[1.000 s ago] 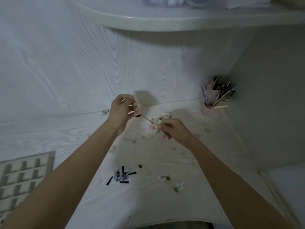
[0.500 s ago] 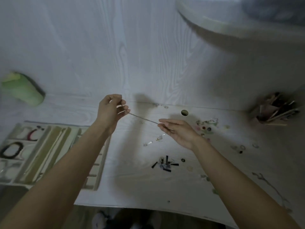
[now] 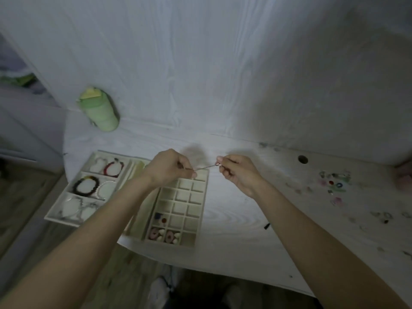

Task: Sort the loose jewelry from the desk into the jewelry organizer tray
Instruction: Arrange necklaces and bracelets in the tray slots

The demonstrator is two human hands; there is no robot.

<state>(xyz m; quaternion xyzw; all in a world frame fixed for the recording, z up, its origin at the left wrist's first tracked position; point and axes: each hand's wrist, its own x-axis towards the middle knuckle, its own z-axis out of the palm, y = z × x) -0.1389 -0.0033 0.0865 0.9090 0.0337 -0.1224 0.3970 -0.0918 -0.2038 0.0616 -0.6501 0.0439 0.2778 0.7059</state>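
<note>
1. The left hand (image 3: pixel 170 167) and the right hand (image 3: pixel 237 172) each pinch an end of a thin chain (image 3: pixel 204 167)
2. The chain hangs stretched above the tray's (image 3: pixel 204 197) far edge on the desk (image 3: pixel 240 219)

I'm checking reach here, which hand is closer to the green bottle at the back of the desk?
Left. The left hand is over the tray's back edge, right of and in front of the green bottle; the right hand is farther right.
</note>
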